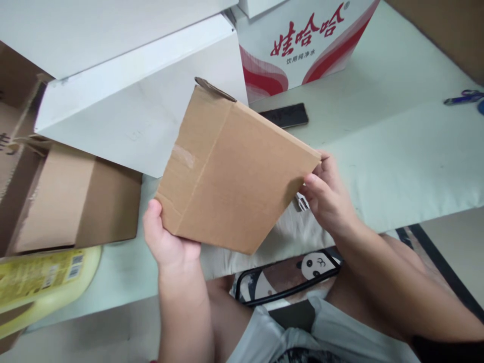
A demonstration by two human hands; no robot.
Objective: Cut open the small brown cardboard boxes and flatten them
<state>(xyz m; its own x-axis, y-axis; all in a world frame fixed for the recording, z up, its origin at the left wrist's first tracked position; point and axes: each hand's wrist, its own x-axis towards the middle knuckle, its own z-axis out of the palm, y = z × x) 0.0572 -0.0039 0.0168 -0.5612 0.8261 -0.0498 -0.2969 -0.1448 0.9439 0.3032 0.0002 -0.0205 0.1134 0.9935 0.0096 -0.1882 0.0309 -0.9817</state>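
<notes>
A brown cardboard box (242, 176) is held tilted over the front of the table, between both hands. My left hand (168, 234) grips its lower left corner, thumb on the near face and the other fingers hidden behind. At the right corner, my right hand (327, 194) pinches the edge with the thumb in front. One short flap (215, 89) sticks up at the box's top left, and a strip of clear tape (184, 156) crosses its left side panel. Just under the right hand shows a small white-and-metal object (302, 202), partly covered.
Behind the box lies a black phone (289, 115). White cartons (151, 91) and a red-and-white water carton (298, 50) stand at the back. Left are an open cardboard box (71, 201) and a yellow jug (49, 282). Blue scissors (463, 98) lie far right on the pale tablecloth (393, 166).
</notes>
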